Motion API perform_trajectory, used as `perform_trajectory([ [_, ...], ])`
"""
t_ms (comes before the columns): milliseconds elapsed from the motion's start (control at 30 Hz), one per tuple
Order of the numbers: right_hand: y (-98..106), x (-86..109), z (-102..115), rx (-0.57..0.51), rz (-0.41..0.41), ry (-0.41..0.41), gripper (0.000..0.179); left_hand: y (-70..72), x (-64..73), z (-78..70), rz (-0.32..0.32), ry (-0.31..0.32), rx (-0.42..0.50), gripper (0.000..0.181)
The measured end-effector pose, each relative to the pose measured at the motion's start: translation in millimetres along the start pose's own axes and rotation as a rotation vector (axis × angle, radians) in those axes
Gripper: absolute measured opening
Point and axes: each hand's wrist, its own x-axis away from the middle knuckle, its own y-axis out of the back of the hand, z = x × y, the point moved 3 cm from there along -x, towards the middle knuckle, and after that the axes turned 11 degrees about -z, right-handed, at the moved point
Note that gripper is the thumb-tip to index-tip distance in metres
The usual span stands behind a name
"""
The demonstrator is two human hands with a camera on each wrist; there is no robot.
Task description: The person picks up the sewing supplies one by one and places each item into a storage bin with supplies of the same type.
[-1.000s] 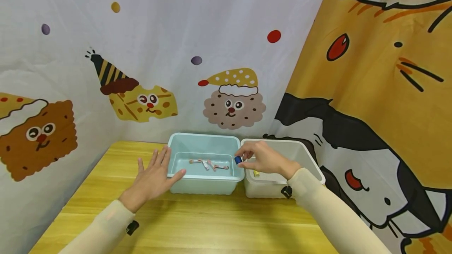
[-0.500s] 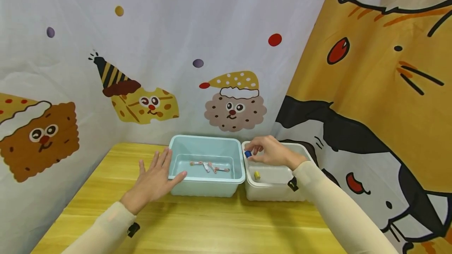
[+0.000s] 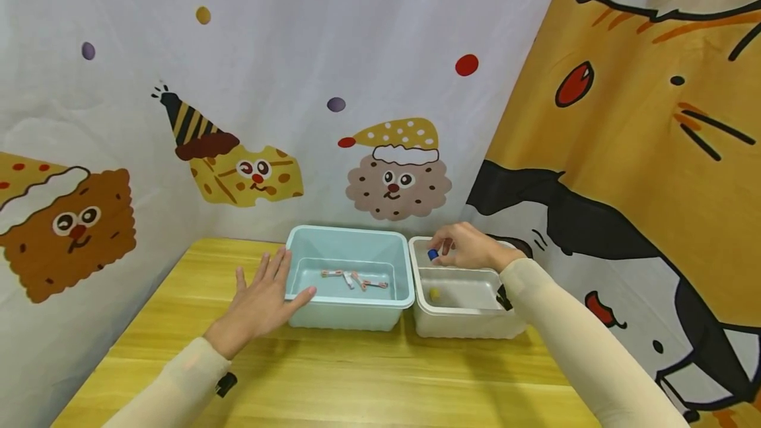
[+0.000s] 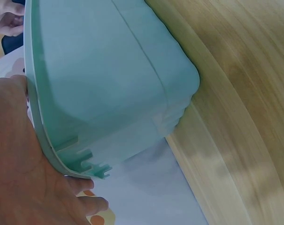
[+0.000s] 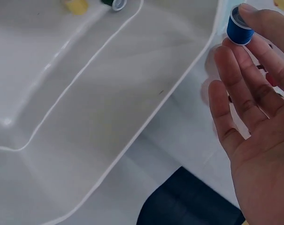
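Observation:
My right hand [image 3: 470, 248] pinches a small blue thread spool [image 5: 239, 30] between thumb and fingertips, above the back left of the white bin [image 3: 470, 325]. In that bin lie a yellow spool [image 3: 434, 294] and, seen in the right wrist view, a dark green spool [image 5: 114, 3] with a pale rim. The left hand [image 3: 255, 309] rests at the near left corner of the light blue bin [image 3: 345, 316], fingers straight and thumb along its front rim. Several small pinkish and white bundles [image 3: 347, 279], like thread skeins, lie on that bin's floor.
Both bins stand side by side at the back of a yellow wood-grain table [image 3: 333, 382]. Close behind them hangs a white curtain [image 3: 267, 84] with cartoon prints, and an orange cat-print cloth [image 3: 642, 150] hangs along the right side.
The right hand has carried the blue spool rightward, from beside the light blue bin's right rim to over the white bin. The left hand stays at its corner.

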Motion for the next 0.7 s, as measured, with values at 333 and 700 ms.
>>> perform_trajectory([
  [333,1.6,-4.0,-20.8,0.009,0.032,-0.037,0.023,-0.8,-2.0,1.3,-0.003,0.004,-0.001,0.118],
  [700,1.5,-9.0,-36.4,0.013,0.069,-0.092,0.024,-0.3,-0.7,1.1,-0.007,0.009,-0.002,0.117],
])
